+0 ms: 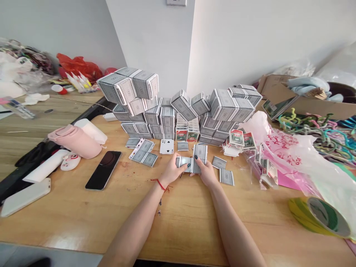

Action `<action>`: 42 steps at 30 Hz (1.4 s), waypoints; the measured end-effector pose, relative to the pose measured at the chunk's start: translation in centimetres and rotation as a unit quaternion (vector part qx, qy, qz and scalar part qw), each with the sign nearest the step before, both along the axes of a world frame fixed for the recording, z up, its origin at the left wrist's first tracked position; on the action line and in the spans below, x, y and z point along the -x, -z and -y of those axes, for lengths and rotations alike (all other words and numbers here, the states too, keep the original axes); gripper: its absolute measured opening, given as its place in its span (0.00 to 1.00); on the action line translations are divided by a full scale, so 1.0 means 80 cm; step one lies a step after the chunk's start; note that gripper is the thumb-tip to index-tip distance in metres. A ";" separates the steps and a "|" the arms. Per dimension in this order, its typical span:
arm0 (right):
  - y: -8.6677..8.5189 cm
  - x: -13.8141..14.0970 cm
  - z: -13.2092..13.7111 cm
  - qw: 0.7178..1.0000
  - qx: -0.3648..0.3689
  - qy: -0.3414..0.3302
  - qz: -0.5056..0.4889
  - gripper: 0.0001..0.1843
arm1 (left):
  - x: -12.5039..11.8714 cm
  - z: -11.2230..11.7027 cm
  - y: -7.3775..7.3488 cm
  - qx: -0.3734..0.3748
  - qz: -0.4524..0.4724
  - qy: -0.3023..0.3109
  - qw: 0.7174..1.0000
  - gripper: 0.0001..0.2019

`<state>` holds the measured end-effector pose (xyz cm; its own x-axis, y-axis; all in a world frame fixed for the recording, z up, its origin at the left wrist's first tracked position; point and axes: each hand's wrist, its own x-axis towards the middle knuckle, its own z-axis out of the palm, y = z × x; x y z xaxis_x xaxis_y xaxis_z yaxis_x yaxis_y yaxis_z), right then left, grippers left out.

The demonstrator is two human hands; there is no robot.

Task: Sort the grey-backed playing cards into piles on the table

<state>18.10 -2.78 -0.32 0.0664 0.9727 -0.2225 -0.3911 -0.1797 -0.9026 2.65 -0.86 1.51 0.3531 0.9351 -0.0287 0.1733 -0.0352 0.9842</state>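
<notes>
Left hand [172, 170] and right hand [206, 170], thumbs pressed down, pinch crossed cards [200, 151] low over the table [183, 222] (joined or not, unclear). Judged done: card blocks [167, 118] stacked behind; apparently unfinished: loose cards [227, 177] lying nearby.

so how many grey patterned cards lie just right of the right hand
2 in view: a grey patterned card farther back, and another card nearer the person, both beside the right hand. More may be hidden underneath.
</notes>
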 end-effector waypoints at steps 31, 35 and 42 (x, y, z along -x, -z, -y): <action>-0.010 0.003 0.002 0.997 -0.050 0.039 -0.046 0.14 | -0.001 -0.010 0.006 0.020 0.120 -0.022 0.992 0.16; -0.017 -0.005 0.003 0.992 -0.091 0.022 -0.079 0.14 | 0.003 -0.017 0.008 0.058 0.209 -0.060 0.974 0.12; -0.013 0.001 0.000 0.987 0.010 -0.079 -0.140 0.17 | 0.013 -0.018 0.008 0.053 0.316 -0.069 0.945 0.02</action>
